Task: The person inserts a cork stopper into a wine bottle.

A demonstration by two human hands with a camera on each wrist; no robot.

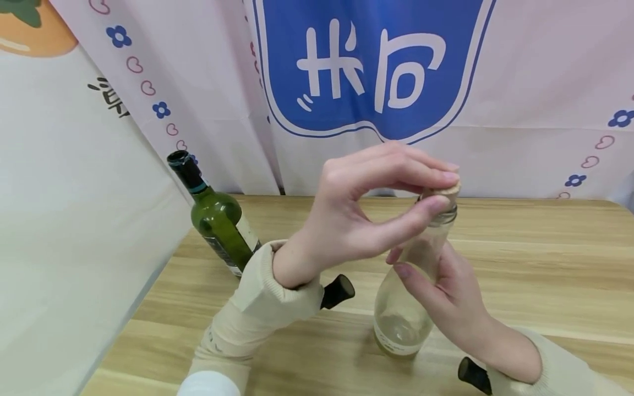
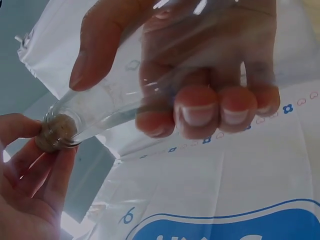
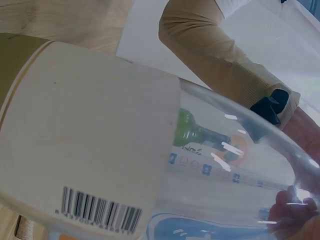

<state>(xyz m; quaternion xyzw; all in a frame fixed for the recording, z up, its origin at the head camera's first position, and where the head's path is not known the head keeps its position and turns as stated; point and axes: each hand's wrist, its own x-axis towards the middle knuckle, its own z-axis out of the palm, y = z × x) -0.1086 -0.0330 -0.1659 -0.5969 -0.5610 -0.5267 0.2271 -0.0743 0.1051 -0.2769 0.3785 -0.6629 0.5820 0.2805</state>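
A clear glass bottle stands on the table, its pale label turned mostly away in the head view. My left hand pinches the cork at the bottle's mouth between thumb and fingers. Lower down, my right hand grips the bottle around its neck and shoulder. In the left wrist view the cork sits in the mouth, with the right hand's fingers wrapped about the glass. A label with a barcode fills much of the right wrist view. How deep the cork sits cannot be told.
An uncorked-looking green wine bottle stands at the left, beyond my left sleeve. The wooden table ends against a printed curtain at the back. A white sheet hangs along the left side.
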